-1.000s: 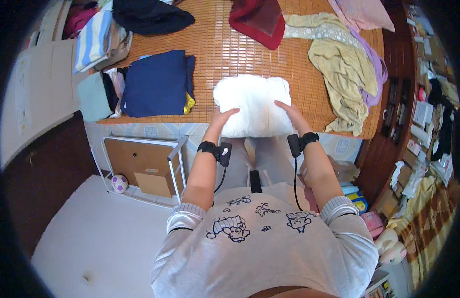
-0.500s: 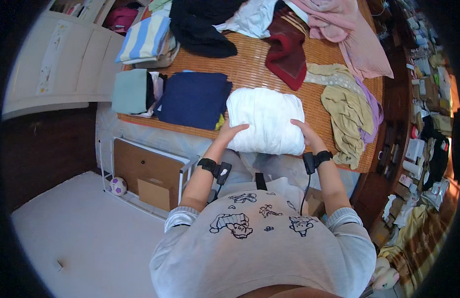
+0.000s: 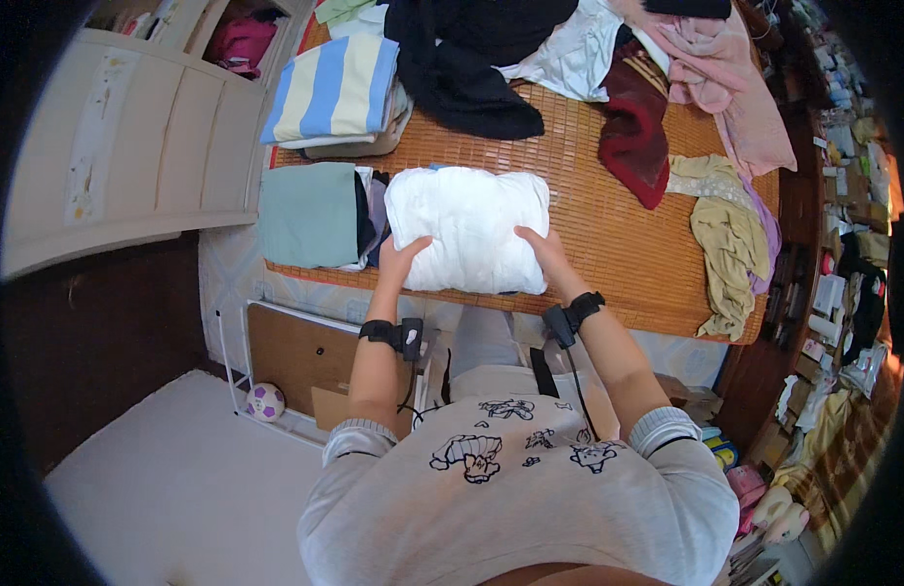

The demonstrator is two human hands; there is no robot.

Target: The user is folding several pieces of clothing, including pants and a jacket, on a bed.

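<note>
A thick, folded white cloth bundle (image 3: 468, 220) is held level between my two hands at the near edge of the mat. My left hand (image 3: 401, 262) grips its near left side, thumb on top and fingers hidden beneath. On the near right side, my right hand (image 3: 545, 256) holds it the same way. The bundle covers the place of the navy folded stack, of which only dark slivers show; whether it rests on that stack, I cannot tell. Just left of it lies a pale green folded cloth (image 3: 308, 215) beside other folded pieces.
A striped folded towel (image 3: 336, 88) tops a pile at the far left of the woven mat (image 3: 569, 146). Behind lie a black garment (image 3: 471, 88), a dark red cloth (image 3: 635, 127) and pink clothing (image 3: 715, 68). A yellowish garment (image 3: 730, 249) hangs toward the right edge.
Both hands have carried the white bundle leftward, from beside the navy stack to over it. My view has shifted too, so the mat and clothes appear farther right.
</note>
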